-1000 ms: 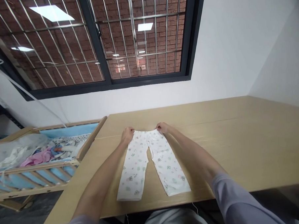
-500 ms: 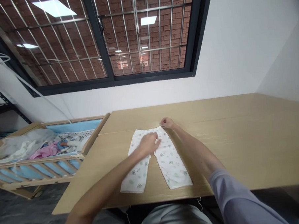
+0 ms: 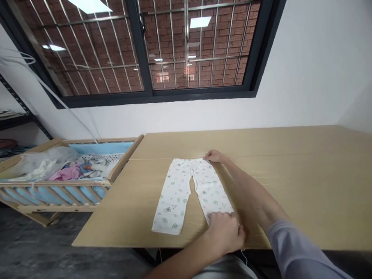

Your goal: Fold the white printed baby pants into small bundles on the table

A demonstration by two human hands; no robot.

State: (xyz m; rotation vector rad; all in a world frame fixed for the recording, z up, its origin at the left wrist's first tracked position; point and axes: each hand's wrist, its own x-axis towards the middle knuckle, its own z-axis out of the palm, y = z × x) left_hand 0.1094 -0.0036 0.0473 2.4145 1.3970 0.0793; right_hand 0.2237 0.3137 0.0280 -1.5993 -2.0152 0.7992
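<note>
Seen from the head camera, the biggest change is in the left hand (image 3: 226, 232): a second ago it was at the waistband's left corner, half a second ago it was a blur over the upper part of the garment, and now it is down at the near end of the right-hand leg. That leg belongs to the small white cloth trousers with scattered green and grey printed motifs (image 3: 179, 184), which lie flat on the wide tan wood-look bench (image 3: 283, 172), waistband away from the person, legs apart.

The left hand's fingers curl over the hem — whether they grip the cloth or only rest on it, I cannot tell. The right hand (image 3: 214, 156) has stayed at the waistband's right corner, fingertips pinched on the fabric.

So the hands, spread across the waistband a second ago, now mark the two ends of one outer side — in my judgement, control has passed to that right-hand leg, while the left-hand leg and its waistband corner lie free, untouched by either hand.
</note>
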